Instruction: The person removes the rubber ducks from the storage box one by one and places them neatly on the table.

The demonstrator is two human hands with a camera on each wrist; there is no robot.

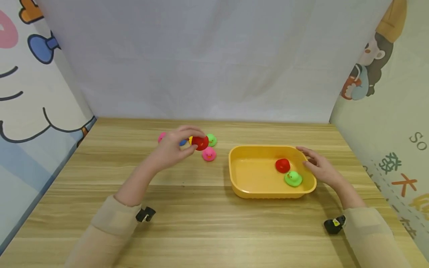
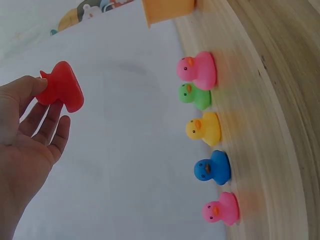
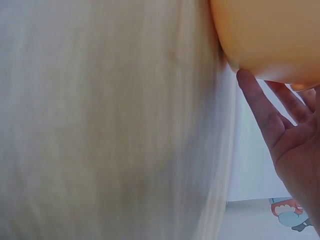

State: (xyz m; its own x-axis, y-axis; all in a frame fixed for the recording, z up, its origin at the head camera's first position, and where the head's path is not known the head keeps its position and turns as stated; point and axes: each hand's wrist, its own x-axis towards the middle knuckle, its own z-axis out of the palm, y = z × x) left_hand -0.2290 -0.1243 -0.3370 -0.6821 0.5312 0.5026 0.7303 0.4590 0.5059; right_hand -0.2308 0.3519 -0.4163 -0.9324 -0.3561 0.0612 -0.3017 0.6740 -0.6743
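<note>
A red rubber duck is pinched between the thumb and fingers of my left hand, held up above the table. Behind and beside that hand, a row of ducks stands on the wood: pink, green, yellow, blue and another pink one. My right hand touches the right end of a yellow plastic basin, its fingers fairly straight against the outer wall and rim. Inside the basin, at its right side, lie a red duck and a green duck.
The wooden table reaches back to a pale cloth hanging behind it. Printed panels flank both sides. A small black device sits at the left wrist, and another black device at the right.
</note>
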